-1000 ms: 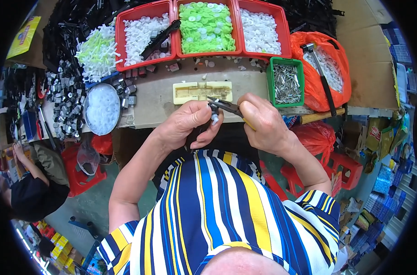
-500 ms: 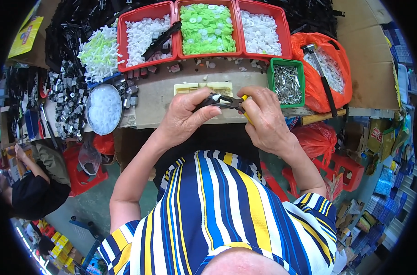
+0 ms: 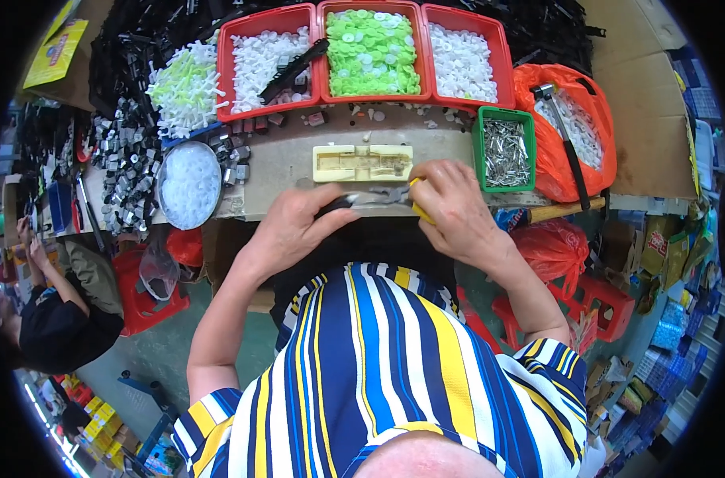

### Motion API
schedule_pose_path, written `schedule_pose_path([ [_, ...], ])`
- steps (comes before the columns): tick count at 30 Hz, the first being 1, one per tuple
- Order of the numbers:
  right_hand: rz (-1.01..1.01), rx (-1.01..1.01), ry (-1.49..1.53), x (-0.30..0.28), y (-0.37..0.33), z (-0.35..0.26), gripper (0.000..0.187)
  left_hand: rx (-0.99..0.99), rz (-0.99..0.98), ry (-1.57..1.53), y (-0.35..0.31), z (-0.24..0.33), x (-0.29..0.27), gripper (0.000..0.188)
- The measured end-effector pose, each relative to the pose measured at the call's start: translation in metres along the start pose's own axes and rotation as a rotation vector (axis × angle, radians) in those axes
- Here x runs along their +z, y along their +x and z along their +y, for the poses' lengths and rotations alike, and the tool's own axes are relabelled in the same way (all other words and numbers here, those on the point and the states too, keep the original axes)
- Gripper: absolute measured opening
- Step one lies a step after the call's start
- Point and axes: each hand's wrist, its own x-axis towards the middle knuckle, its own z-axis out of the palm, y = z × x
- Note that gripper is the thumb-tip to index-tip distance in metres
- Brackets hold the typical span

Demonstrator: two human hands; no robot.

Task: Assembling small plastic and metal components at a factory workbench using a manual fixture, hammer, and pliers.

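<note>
My left hand (image 3: 291,229) pinches a small black plastic part (image 3: 335,207) with a white bit at its end, between thumb and fingers. Yellow-handled pliers (image 3: 421,201) are gripped in my right hand (image 3: 456,209). Their metal jaws point left toward the black part and are smeared by motion, so I cannot tell whether they touch it. Just beyond both hands, on the bench, lies a cream rectangular block (image 3: 321,164) with a slotted recess.
Red trays (image 3: 319,80) of white and green plastic pieces line the far side. To the right are a green box (image 3: 481,151) of metal pins and a hammer (image 3: 568,143) on an orange bag (image 3: 607,163). A bowl (image 3: 189,187) stands left. Another person (image 3: 64,319) sits far left.
Both hands have come down slightly toward me, off the cream block, which now shows more fully. The black part sits lower, and the pliers' jaws are now blurred. The whole view has shifted slightly.
</note>
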Motion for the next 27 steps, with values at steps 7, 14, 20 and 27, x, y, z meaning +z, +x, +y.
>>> schedule_pose_path([
  [7,-0.076,0.237,-0.245,0.022,-0.004,0.042,0.023,-0.25,-0.09,0.677,-0.084,-0.046,-0.028,0.03],
  [14,-0.103,0.266,-0.347,0.034,-0.006,0.05,0.025,-0.006,0.251,0.567,-0.023,-0.025,-0.037,0.014],
  [20,-0.113,0.321,-0.301,0.023,-0.012,0.041,0.032,0.169,0.656,0.709,0.065,-0.046,-0.06,0.016],
  [27,-0.085,0.326,-0.254,0.019,-0.02,0.037,0.034,0.298,0.706,0.828,0.089,-0.066,-0.064,0.012],
])
